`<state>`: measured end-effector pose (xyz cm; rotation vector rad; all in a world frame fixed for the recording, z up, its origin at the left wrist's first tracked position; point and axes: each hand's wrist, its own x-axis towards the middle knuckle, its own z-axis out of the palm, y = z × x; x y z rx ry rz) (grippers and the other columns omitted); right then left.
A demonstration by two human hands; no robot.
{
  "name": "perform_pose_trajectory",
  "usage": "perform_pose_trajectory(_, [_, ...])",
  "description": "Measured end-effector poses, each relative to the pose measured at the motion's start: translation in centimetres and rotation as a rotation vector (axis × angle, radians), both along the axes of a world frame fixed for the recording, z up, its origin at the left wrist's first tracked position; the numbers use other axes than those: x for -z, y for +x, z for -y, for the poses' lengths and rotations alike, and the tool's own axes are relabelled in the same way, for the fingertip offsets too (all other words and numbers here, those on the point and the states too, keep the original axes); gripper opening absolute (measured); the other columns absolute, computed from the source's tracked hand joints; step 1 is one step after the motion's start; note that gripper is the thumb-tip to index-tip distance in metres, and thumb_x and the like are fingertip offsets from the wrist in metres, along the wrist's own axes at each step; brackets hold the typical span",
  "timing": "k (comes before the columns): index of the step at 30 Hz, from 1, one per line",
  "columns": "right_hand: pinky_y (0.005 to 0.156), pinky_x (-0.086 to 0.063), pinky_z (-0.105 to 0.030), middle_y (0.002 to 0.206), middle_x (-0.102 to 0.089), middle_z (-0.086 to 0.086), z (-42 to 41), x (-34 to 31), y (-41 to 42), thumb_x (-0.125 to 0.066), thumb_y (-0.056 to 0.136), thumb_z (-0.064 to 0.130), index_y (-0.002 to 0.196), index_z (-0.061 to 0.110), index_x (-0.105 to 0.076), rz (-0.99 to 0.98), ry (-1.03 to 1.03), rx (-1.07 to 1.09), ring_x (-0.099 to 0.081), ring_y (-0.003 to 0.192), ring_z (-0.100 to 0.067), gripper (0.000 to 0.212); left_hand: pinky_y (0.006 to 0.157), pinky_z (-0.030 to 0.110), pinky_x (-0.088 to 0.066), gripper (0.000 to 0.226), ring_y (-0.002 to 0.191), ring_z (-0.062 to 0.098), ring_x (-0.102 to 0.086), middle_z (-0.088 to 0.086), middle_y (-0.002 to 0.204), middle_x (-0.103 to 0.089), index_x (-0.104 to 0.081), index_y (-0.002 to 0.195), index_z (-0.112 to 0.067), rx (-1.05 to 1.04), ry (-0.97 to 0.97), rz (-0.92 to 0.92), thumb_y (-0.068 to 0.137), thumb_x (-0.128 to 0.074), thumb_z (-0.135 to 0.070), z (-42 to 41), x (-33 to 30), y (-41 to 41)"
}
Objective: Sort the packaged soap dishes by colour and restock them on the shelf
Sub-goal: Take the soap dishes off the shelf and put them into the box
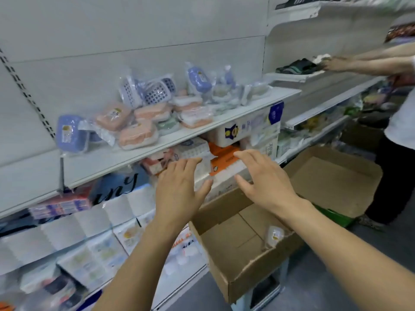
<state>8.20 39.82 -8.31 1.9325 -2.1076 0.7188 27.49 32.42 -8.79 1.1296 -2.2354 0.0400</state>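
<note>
Head camera looks forward and down, close on shelf and carton.

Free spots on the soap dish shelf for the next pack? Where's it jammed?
Bare strip along the shelf front edge, widest at the right end. Another bare patch lies in front of the lone blue dish at the far left. The middle is crowded: pink dishes stacked, with blue and white basket dishes leaning behind them.

- Both forearms are extending forward and upward, bare, roughly parallel.
- The left hand is facing palm down, its fingers lying straight and close together, thumb spreading toward the right.
- The right hand is facing palm down, fingers straight, thumb spreading toward the left.
- Both hands are holding nothing and staying apart.
</note>
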Motion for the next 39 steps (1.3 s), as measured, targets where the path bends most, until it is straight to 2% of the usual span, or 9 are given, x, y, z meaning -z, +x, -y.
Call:
perform_pose_trajectory(4, [0.098,-0.043,-0.038,0.139,-0.043,0.004,4.1,-1.0,-7.3,-0.050,0.095,0.038,0.142,0.026,-0.038,-0.004,0.036,0.004,-0.042,0.126,-0.018,0.050,0.097,0.035,-0.041,0.049,0.119,0.019,-0.052,-0.002,0.127,-0.060,-0.054,0.134,-0.023,-0.001,0.046,-0.051,0.092,-0.060,-0.047,4.2,-0.8,-7.5])
perform_pose_trajectory(12, [0.095,-0.038,-0.031,0.141,-0.042,0.006,10.3,-3.5,-18.7,-0.050,0.096,0.037,0.142,0.026,-0.039,0.047,0.001,0.051,-0.038,0.128,-0.016,0.049,0.089,0.037,-0.045,0.046,0.110,0.020,-0.053,-0.005,0.118,-0.060,-0.057,0.129,-0.024,0.037,0.040,-0.074,0.088,-0.063,-0.045,10.5,-3.3,-19.2])
perform_pose_trajectory(15, [0.096,-0.039,-0.033,0.142,-0.041,0.006,12.7,-3.8,-22.2,-0.052,0.096,0.036,0.143,0.025,-0.038,0.086,-0.026,0.051,-0.037,0.128,-0.017,0.050,0.088,0.034,-0.045,0.048,0.109,0.019,-0.054,-0.005,0.120,-0.059,-0.055,0.131,-0.024,0.044,0.036,-0.069,0.089,-0.062,-0.046,13.0,-3.9,-22.7])
perform_pose_trajectory(19, [0.095,-0.040,-0.035,0.141,-0.042,0.004,16.6,-3.6,-27.7,-0.053,0.095,0.037,0.144,0.026,-0.035,0.104,-0.030,0.033,-0.039,0.127,-0.021,0.054,0.094,0.032,-0.042,0.050,0.119,0.017,-0.050,-0.005,0.130,-0.057,-0.051,0.136,-0.025,0.055,0.040,-0.090,0.091,-0.060,-0.046,16.4,-4.4,-27.4])
perform_pose_trajectory(24, [0.096,-0.044,-0.038,0.144,-0.039,0.005,22.8,-3.3,-36.8,-0.054,0.094,0.041,0.145,0.028,-0.033,0.104,0.014,-0.022,-0.039,0.128,-0.019,0.057,0.099,0.035,-0.041,0.053,0.123,0.018,-0.048,-0.004,0.130,-0.055,-0.048,0.138,-0.024,0.051,0.074,-0.107,0.091,-0.061,-0.045,21.5,-4.0,-34.7])
perform_pose_trajectory(29, [0.090,-0.042,-0.031,0.144,-0.037,0.007,29.2,-3.2,-46.3,-0.052,0.095,0.039,0.146,0.029,-0.033,0.119,0.047,-0.100,-0.037,0.130,-0.016,0.055,0.100,0.029,-0.035,0.057,0.126,0.016,-0.041,-0.004,0.133,-0.049,-0.044,0.140,-0.024,-0.053,0.094,-0.165,0.090,-0.063,-0.043,26.9,-4.0,-44.3])
perform_pose_trajectory(33, [0.097,-0.041,-0.031,0.146,-0.036,0.006,34.6,-3.4,-53.4,-0.055,0.094,0.038,0.146,0.027,-0.033,0.131,0.118,-0.180,-0.036,0.131,-0.016,0.057,0.106,0.034,-0.033,0.069,0.131,0.024,-0.036,0.004,0.143,-0.040,-0.037,0.145,-0.019,-0.207,0.123,-0.210,0.087,-0.066,-0.043,32.4,-3.7,-50.3])
perform_pose_trajectory(35, [0.102,-0.040,-0.035,0.147,-0.035,0.004,37.9,-3.6,-55.9,-0.059,0.091,0.040,0.147,0.025,-0.032,0.145,0.161,-0.226,-0.034,0.133,-0.018,0.064,0.107,0.038,-0.031,0.079,0.134,0.030,-0.033,0.010,0.149,-0.035,-0.030,0.150,-0.016,-0.336,0.163,-0.227,0.087,-0.067,-0.045,34.8,-3.5,-52.0])
perform_pose_trajectory(39, [0.108,-0.034,-0.038,0.153,-0.025,0.001,44.6,-3.8,-57.6,-0.069,0.082,0.045,0.150,0.026,-0.025,0.174,0.261,-0.346,-0.025,0.139,-0.020,0.083,0.097,0.041,-0.038,0.083,0.132,0.033,-0.035,0.013,0.147,-0.033,-0.026,0.149,-0.014,-0.511,0.212,-0.223,0.086,-0.068,-0.046,38.0,-2.6,-53.1])
